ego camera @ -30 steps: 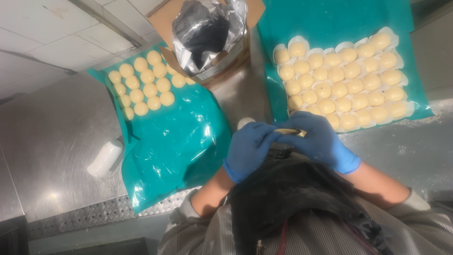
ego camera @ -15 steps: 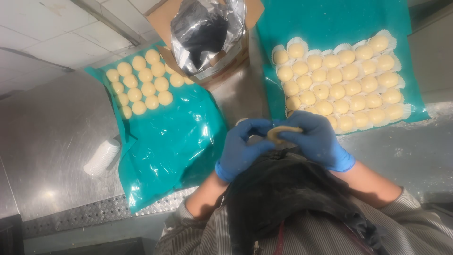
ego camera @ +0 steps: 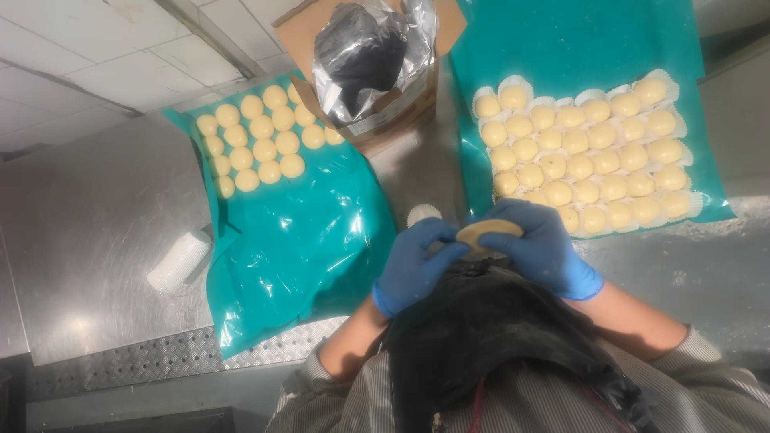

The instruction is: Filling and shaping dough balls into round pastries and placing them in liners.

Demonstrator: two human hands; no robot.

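A brushed steel worktable [ego camera: 88, 240] fills the scene, smooth and dully reflective, with a band of embossed tread pattern along its near edge. Two glossy teal plastic sheets lie on it. The right sheet [ego camera: 561, 40] is flat and carries a block of pale yellow dough balls in white fluted paper cups [ego camera: 585, 160], packed in close rows. The left sheet [ego camera: 297, 248] is crinkled and shiny, with a smaller cluster of bare round dough balls [ego camera: 257, 140] at its far end. Between the sheets, at the far side, stands an open brown cardboard box [ego camera: 385, 112] lined with a crumpled silvery bag [ego camera: 369, 48]; a white label shows on the box's near face. A stack of white paper cups [ego camera: 180, 261] lies on its side on the bare steel to the left, and a single white fluted cup [ego camera: 423, 215] sits just far of the hands.

Near the centre, both hands wear blue gloves. The left hand [ego camera: 413, 269] and right hand [ego camera: 541, 248] together clasp a flattened, pale yellow dough disc [ego camera: 488, 234], fingers curled around its rim, held above the table's near edge.
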